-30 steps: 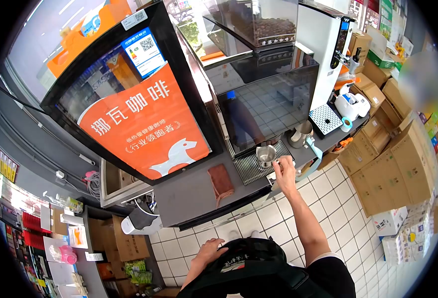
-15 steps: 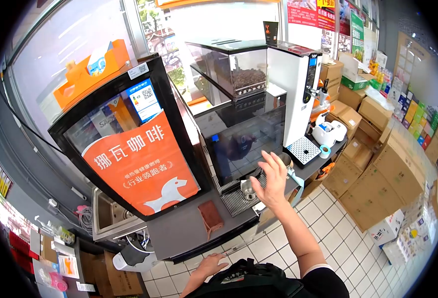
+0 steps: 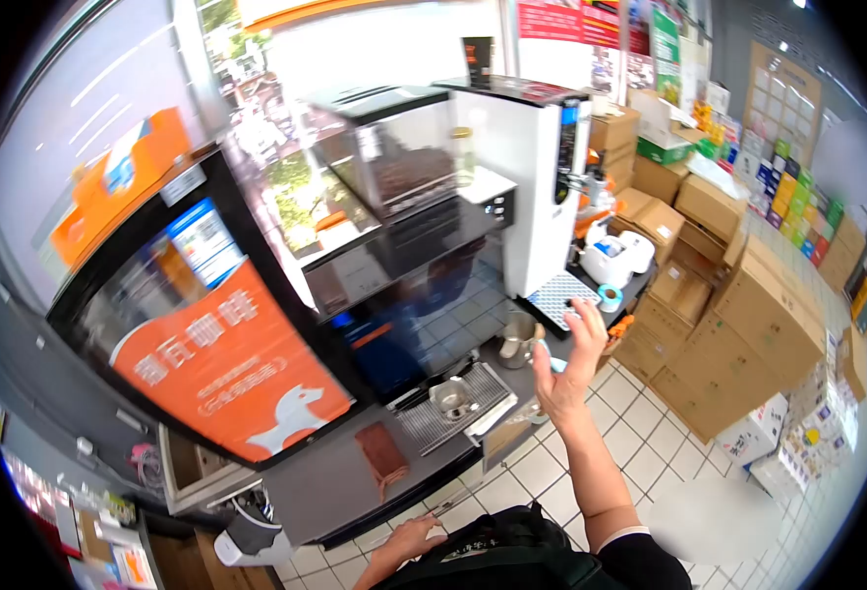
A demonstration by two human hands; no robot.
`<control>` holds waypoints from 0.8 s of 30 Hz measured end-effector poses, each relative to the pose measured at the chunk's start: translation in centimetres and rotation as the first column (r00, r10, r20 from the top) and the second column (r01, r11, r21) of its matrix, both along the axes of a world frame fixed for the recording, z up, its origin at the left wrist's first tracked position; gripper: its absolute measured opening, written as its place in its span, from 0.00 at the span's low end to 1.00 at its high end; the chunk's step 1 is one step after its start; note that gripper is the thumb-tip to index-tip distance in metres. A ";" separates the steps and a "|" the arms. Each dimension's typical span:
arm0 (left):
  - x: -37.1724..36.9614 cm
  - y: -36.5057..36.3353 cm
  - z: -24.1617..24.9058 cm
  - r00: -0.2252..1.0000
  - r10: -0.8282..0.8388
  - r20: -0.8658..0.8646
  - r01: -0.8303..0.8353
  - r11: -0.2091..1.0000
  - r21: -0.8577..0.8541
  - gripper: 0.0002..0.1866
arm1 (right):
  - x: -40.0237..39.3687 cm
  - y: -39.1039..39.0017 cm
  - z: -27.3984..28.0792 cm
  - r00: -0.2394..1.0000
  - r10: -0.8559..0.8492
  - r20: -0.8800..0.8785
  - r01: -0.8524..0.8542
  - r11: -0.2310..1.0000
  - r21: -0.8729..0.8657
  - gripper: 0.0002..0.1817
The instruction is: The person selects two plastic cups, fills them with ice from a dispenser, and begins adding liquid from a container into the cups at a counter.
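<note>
My right hand [image 3: 569, 366] is raised at the counter's right front, fingers apart and curved, with nothing seen between them. Just left of it stands a metal pitcher [image 3: 517, 339] with a light blue cloth or strip beside it. A small metal cup [image 3: 450, 399] sits on the drip tray [image 3: 416, 425] of the black coffee machine [image 3: 384, 344]. Low at the front, my left hand [image 3: 414, 539] hangs near the counter's edge, fingers loosely spread and holding nothing visible. A brown leather-like pouch or cloth [image 3: 382, 454] lies on the counter left of the tray.
A black-framed cabinet with an orange poster [image 3: 242, 369] stands left. Behind my right hand are a white machine [image 3: 537, 187], a white appliance [image 3: 615, 258] and a blue tape roll [image 3: 609, 298]. Cardboard boxes [image 3: 748, 334] fill the right. A sink [image 3: 188, 467] is at left.
The view has shifted rightward, so the machines and cabinet appear further left. The coffee machine's front looks open or raised now. My right hand is now further from the drip tray, beside the pitcher.
</note>
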State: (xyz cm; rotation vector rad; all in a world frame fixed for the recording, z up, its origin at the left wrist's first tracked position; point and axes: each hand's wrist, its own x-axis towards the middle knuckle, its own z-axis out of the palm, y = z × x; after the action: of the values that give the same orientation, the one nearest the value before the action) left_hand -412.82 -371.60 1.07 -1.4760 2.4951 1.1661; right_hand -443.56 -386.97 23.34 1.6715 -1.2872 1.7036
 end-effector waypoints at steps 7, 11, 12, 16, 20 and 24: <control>-13.0 -6.3 0.5 0.988 -0.079 -0.130 0.108 0.968 0.229 0.21 | -17.9 -4.5 -1.7 0.968 -0.223 0.113 0.205 0.967 0.150 0.21; -24.2 -10.1 1.0 0.994 0.042 -0.102 -0.037 0.998 0.043 0.13 | -30.5 -9.1 -3.6 0.965 -0.134 0.226 0.068 0.958 0.279 0.10; -27.2 -11.2 2.0 0.990 0.102 -0.096 -0.093 0.991 0.095 0.14 | -33.6 -10.0 -4.4 0.964 -0.199 0.174 0.097 0.879 0.468 0.09; -36.3 -14.1 4.8 0.947 0.073 -0.312 -0.077 0.997 -0.002 0.13 | -41.0 -16.3 -6.7 0.979 -0.182 0.094 0.084 0.777 0.624 0.11; -39.8 -16.1 4.6 0.904 0.086 -0.420 -0.162 0.975 -0.149 0.07 | -43.3 -24.8 -6.5 0.987 0.062 0.145 -0.135 0.808 0.573 0.20; -40.3 -18.2 2.5 0.898 0.267 -0.350 -0.328 0.936 -0.126 0.11 | -43.4 -35.9 -6.8 0.993 0.114 0.010 -0.101 0.833 0.544 0.21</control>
State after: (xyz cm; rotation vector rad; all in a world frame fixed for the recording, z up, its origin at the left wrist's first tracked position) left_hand -453.13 -389.85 3.53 -1.9160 2.7205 1.3610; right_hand -486.99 -422.89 16.53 2.0995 -1.8223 1.4450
